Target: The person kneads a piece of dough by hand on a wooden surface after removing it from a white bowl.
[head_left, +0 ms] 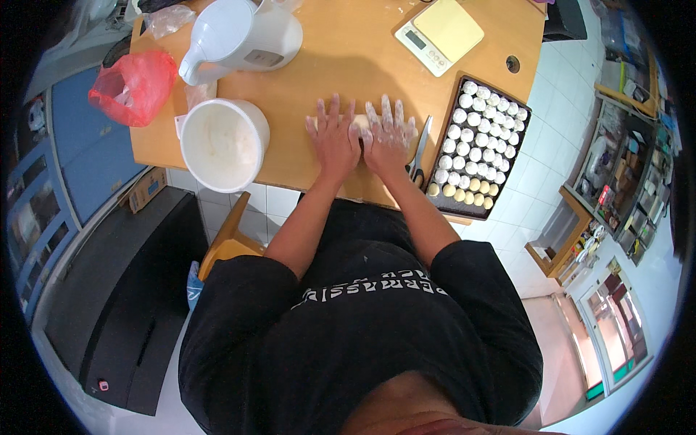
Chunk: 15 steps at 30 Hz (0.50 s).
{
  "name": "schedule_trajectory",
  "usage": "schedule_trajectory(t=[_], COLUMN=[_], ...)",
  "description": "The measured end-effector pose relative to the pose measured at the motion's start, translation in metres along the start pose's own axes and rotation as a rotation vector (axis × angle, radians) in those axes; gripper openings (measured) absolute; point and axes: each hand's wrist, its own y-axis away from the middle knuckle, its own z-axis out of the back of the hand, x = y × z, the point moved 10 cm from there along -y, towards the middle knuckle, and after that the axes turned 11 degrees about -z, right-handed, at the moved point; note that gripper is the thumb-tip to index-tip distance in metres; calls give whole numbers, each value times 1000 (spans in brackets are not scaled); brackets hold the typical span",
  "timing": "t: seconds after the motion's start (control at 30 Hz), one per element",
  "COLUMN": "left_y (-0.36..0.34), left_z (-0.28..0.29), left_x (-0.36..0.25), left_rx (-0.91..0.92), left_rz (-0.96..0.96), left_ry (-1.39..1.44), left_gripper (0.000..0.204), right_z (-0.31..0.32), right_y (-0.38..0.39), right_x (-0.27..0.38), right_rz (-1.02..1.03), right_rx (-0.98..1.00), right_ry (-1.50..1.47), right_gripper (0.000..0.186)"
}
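Note:
My left hand point(335, 136) and my right hand point(386, 138) lie side by side on a pale dough roll point(361, 123), palms down, fingers stretched out and apart, white flour on them, mostly on the right one. The roll is largely hidden beneath them. Just right of my right hand, scissors point(420, 152) lie on the wooden table point(333, 51). Further right is a dark tray point(455, 210) with several rows of small round balls, most of them white, the nearer ones pale yellow. To the left of my left hand stands a white bucket point(225, 145) with pale residue inside.
A white jug point(243, 43) stands behind the bucket. A red plastic bag point(134, 87) sits at the table's left. A kitchen scale point(438, 36) is at the back right. An orange chair point(228, 243) stands below the front edge, and shelving point(616, 174) lines the right side.

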Motion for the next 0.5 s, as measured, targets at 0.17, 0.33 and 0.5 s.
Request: schedule_trajectory(t=[0.17, 0.33, 0.5], left_y=[-76, -120, -127], left_z=[12, 23, 25], left_x=[22, 37, 37], left_rx=[-115, -184, -180], left_rz=[66, 73, 14], left_ry=[-144, -173, -206], left_gripper=[61, 67, 65], right_z=[5, 11, 10], right_y=[-70, -120, -126], right_x=[9, 19, 20], right_rz=[-9, 14, 92], right_rx=[-110, -153, -167], right_ry=[50, 90, 40], right_gripper=[56, 56, 56])
